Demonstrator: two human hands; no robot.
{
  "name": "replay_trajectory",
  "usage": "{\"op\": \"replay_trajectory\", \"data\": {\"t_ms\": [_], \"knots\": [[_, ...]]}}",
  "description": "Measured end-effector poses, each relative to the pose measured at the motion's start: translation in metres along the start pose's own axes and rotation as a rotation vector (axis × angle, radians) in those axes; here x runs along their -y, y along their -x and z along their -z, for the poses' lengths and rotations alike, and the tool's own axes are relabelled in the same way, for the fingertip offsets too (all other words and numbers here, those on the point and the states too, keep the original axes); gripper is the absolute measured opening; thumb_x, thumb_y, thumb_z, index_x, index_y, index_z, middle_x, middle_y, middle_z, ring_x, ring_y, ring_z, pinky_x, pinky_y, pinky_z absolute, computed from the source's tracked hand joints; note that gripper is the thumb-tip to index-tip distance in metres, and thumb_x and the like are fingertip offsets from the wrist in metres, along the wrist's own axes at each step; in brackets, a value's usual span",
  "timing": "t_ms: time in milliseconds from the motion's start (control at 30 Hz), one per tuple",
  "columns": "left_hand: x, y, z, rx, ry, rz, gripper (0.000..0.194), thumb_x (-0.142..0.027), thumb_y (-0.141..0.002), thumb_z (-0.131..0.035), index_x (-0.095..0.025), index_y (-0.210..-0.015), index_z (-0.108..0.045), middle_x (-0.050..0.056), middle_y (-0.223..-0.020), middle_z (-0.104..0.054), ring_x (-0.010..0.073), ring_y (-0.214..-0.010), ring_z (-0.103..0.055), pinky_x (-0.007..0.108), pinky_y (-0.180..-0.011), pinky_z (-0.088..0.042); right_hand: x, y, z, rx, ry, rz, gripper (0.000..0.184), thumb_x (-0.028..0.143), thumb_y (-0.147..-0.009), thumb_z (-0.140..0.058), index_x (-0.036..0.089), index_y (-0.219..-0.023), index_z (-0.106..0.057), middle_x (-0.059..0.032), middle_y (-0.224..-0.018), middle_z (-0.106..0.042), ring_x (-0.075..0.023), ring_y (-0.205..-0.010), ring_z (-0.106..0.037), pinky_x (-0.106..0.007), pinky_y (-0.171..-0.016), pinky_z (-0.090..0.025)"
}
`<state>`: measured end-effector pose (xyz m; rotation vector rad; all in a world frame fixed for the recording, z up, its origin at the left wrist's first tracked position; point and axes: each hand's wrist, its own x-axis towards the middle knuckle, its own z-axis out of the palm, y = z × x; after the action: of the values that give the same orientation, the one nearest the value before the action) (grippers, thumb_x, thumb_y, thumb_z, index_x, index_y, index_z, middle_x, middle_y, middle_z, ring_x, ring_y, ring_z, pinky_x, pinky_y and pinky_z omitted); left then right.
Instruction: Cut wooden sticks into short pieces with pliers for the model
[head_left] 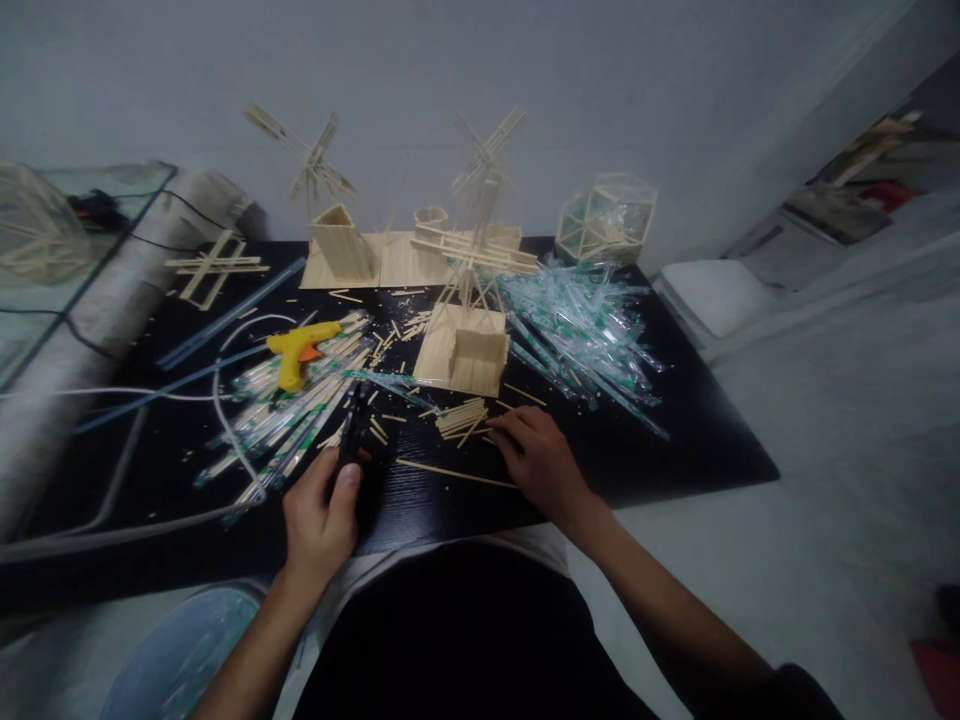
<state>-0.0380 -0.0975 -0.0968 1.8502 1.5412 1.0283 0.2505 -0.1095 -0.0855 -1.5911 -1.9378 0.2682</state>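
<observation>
My left hand (pixel 321 515) is closed around a dark, narrow hand tool (pixel 352 425) that points away from me; its exact kind is too dim to make out. At the right side of a small pile of short wooden sticks (pixel 459 416), the fingertips of my right hand (pixel 541 462) pinch the end of a thin stick. In front of that pile, a longer stick (pixel 442 470) lies on the black table (pixel 442 515). Just behind it stands a wooden stick model (pixel 480 355) with a square box on its base and crossed blades above.
A yellow glue gun (pixel 304 345) rests on wrapped sticks (pixel 277 440) at left, its white cord looping nearby. Clear plastic wrappers (pixel 585 320) heap up at right. More stick models (pixel 341 245) line the wall. A bucket (pixel 187 650) stands below the table's left front edge.
</observation>
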Motion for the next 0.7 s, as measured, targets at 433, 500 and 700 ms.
{"op": "replay_trajectory", "data": {"t_ms": [433,500,700], "knots": [[-0.007,-0.004,-0.003,0.053,-0.101,-0.155,0.024,-0.039,-0.091,-0.057,-0.017,-0.092,-0.066,0.004,-0.081,-0.069,0.0186,-0.074,-0.065,0.028,-0.070,-0.050,-0.016,0.025,0.002,-0.003,0.026,0.041,0.020,0.016,-0.101,-0.053,0.019,-0.101,-0.073,-0.0088,-0.093,-0.076,-0.0241,-0.088,-0.066,-0.039,-0.082,-0.049],[-0.007,-0.004,-0.004,0.078,-0.128,-0.178,0.023,-0.038,-0.092,-0.057,-0.017,-0.095,-0.066,0.004,-0.084,-0.070,0.0187,-0.077,-0.066,0.028,-0.072,-0.050,-0.016,0.021,0.000,0.003,0.039,0.053,0.019,0.014,-0.100,-0.054,0.018,-0.101,-0.073,-0.0088,-0.093,-0.076,-0.0244,-0.088,-0.066,-0.040,-0.083,-0.049],[-0.010,-0.002,-0.005,0.160,-0.181,-0.244,0.021,-0.038,-0.093,-0.055,-0.019,-0.101,-0.063,0.004,-0.086,-0.069,0.0193,-0.078,-0.067,0.029,-0.074,-0.053,-0.017,0.016,-0.002,0.093,0.092,0.061,0.035,-0.002,-0.091,-0.050,0.018,-0.111,-0.071,-0.0111,-0.102,-0.073,-0.0260,-0.096,-0.062,-0.042,-0.088,-0.050]]}}
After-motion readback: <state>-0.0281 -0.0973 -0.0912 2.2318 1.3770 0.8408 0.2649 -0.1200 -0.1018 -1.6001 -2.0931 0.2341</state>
